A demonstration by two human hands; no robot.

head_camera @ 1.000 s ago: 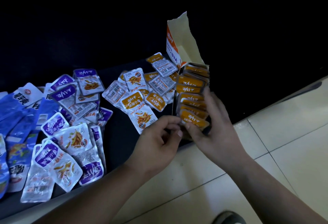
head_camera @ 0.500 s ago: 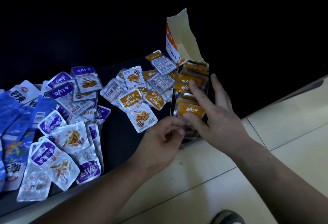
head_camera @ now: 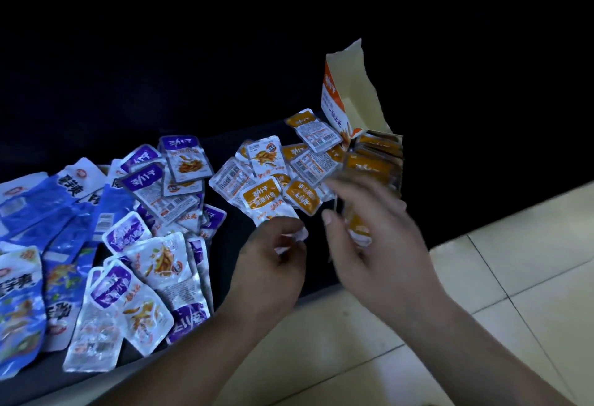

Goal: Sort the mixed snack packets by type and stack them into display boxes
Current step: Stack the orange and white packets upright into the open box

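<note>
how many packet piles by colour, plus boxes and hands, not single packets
blue packet pile: 1
purple packet pile: 1
orange packet pile: 1
display box: 1
hands: 2, left hand pinching an orange packet, right hand at the box
total: 6

One head-worn wide-angle view faces forward and down, close above the left hand (head_camera: 273,264) and right hand (head_camera: 382,241) at lower centre, packets (head_camera: 128,229) at left.
</note>
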